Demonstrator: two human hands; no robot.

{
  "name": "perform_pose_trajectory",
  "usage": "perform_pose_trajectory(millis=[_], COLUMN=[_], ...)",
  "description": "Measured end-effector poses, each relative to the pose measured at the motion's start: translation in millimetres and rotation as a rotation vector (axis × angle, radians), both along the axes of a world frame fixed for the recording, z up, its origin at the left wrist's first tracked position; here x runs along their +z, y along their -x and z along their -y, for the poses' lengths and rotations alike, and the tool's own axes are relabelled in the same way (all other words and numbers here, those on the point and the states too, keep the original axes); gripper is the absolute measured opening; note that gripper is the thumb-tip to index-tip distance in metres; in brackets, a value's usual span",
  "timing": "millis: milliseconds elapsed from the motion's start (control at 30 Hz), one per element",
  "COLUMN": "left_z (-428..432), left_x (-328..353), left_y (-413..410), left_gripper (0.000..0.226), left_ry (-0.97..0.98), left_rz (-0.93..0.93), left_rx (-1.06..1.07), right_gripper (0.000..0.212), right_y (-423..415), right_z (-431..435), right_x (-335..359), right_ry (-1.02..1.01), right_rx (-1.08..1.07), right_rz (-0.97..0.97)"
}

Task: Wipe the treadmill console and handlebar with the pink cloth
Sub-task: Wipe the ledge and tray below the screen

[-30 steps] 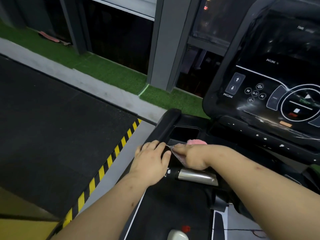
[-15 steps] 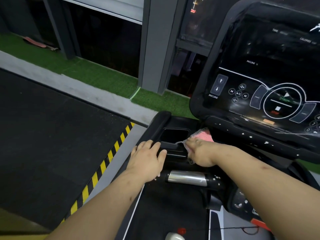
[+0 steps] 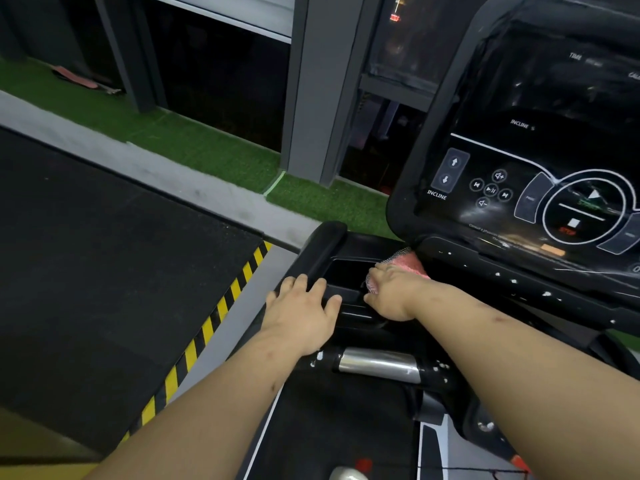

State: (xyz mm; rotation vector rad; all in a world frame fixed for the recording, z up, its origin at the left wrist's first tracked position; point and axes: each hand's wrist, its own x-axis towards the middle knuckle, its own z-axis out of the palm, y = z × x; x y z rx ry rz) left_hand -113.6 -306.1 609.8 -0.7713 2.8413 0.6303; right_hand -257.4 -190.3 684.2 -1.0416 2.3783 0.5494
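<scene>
Pink cloth [image 3: 411,264]: bunched under the right grip [image 3: 391,293]. Fuzzy pink pile and a white mesh edge show at that grip's 1 o'clock, on the black ledge just below the console [image 3: 502,150].
Right grip: fingers curled down over the cloth, pressing it to the ledge beside the tray recess [image 3: 349,269].
Left grip [image 3: 302,306]: fingers spread and flat on moulded black plastic, holding nothing.
Key relation: the console's glossy face rises at 1 to 2 o'clock from the cloth, just beside it. The right grip is the nearer one, so a push up and away should reach it.
Side handlebar [image 3: 323,249]: matte black and rounded, with its long axis running from 7 to 1 o'clock. It touches the left grip's fingertips.
Cross bar [image 3: 379,366]: a brushed metal sleeve on black, lying from 9 to 3 o'clock, at 6 o'clock of both grips.
Console surface: dark and reflective, with white printed symbols and pale specks along the lower rim.
Step judged: wiping the ledge, with the console face probably not yet done.
</scene>
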Motion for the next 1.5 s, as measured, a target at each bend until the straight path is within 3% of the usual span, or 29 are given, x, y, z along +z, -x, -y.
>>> perform_pose_trajectory(millis=[167, 267, 367, 500, 667, 933, 1233, 1300, 1500], left_z=[1, 3, 4, 7, 10, 8, -13, -16, -23], left_x=[-2, -2, -2, 0, 1, -2, 9, 11, 13], left_y=[-2, -1, 0, 1, -2, -3, 14, 17, 19], left_gripper=[0.063, 0.063, 0.063, 0.060, 0.055, 0.055, 0.056, 0.055, 0.048], left_ry=[-0.008, -0.026, -0.048, -0.090, -0.124, -0.108, -0.118, -0.125, -0.137], left_rz=[-0.009, -0.016, -0.026, -0.054, -0.092, -0.106, -0.103, -0.110, -0.124], left_rx=[0.011, 0.017, 0.031, 0.053, 0.066, 0.070, 0.022, 0.014, -0.075], right_gripper=[0.033, 0.053, 0.059, 0.019, 0.027, 0.031, 0.069, 0.069, 0.040], right_y=[-2, -9, -13, -22, -42, -42, -24, -23, -15], right_z=[-11, -25, -35, -19, 10, 16, -13, -18, -32], right_x=[3, 4, -2, -1, -15, -27, -10, -3, -2], right_ry=[-0.022, -0.035, 0.018, -0.007, 0.152, 0.144, 0.015, 0.016, 0.199], right_rx=[0.036, 0.045, 0.012, 0.061, 0.131, 0.087, 0.135, 0.167, 0.183], right_rz=[0.003, 0.056, 0.083, 0.116, 0.132, 0.167, 0.152, 0.143, 0.033])
